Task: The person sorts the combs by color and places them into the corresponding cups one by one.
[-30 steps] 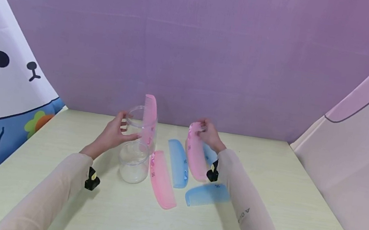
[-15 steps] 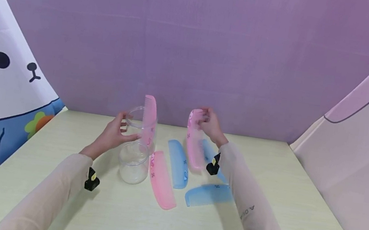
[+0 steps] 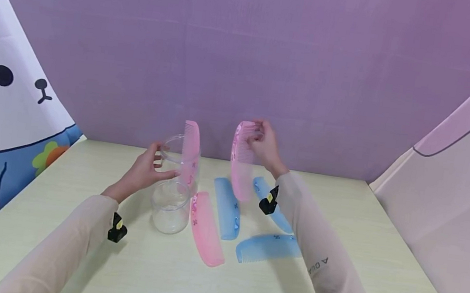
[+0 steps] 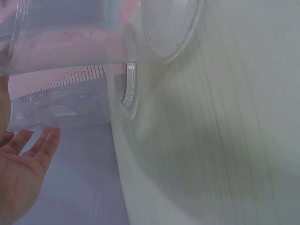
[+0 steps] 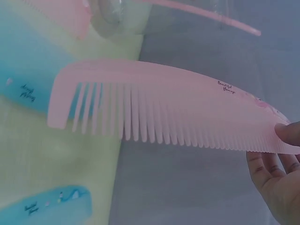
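Note:
My left hand grips the side of the farther clear jar, thumb in front and fingers round the back. A pink comb stands upright inside that jar, its end rising above the rim. My right hand pinches the upper end of another pink comb, held near upright over the table to the jar's right. In the right wrist view this comb shows its teeth and small dark lettering, with the thumb on its narrow-toothed end. A second clear jar stands just in front of the first.
On the pale table lie a pink comb beside the near jar, a blue comb right of it, a slanted blue comb and a crosswise blue comb partly behind my right sleeve. A purple backdrop rises behind the table.
My right hand has lifted the pink comb from the table, up and slightly left, uncovering the slanted blue comb. My left hand and the jars have stayed in place.

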Motion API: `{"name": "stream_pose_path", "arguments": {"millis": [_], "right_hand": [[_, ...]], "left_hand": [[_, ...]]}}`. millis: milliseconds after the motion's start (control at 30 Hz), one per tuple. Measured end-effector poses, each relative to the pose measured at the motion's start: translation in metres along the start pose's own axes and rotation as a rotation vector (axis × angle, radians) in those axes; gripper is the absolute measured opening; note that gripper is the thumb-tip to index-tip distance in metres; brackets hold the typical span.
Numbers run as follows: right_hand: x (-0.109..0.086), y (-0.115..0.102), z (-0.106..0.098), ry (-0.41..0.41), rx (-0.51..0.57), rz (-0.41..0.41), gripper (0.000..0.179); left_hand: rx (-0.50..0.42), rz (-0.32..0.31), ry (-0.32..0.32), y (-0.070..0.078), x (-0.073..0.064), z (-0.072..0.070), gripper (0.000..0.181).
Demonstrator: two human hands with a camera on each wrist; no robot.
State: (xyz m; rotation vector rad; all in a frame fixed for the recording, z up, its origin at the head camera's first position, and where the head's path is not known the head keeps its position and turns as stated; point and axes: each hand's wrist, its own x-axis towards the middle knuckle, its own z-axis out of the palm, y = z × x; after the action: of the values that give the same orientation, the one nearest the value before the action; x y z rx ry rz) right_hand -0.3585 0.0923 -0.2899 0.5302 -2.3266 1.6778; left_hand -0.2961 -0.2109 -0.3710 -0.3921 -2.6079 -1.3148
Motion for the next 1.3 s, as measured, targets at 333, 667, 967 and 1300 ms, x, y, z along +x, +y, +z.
{"name": "stream_pose_path", "arguments": {"millis": [333, 667, 967, 1300], "right_hand": [[0.004, -0.025, 0.008, 0.004, -0.009, -0.054, 0.047], [0.012, -0.053, 0.018, 0.080, 0.076, -0.107, 0.045], [0.017, -0.081, 0.023, 0.154, 0.206, -0.159, 0.045], [0.009, -0.116, 0.031, 0.239, 0.317, -0.234, 0.043]], "left_hand": [[-0.001, -0.006, -0.010, 0.000, 0.000, -0.001, 0.091], [0.006, 0.002, -0.009, -0.001, 0.001, 0.000, 0.089], [0.009, 0.003, -0.009, 0.001, 0.000, 0.000, 0.088], [0.006, 0.002, -0.017, 0.002, 0.000, -0.001, 0.088]]}}
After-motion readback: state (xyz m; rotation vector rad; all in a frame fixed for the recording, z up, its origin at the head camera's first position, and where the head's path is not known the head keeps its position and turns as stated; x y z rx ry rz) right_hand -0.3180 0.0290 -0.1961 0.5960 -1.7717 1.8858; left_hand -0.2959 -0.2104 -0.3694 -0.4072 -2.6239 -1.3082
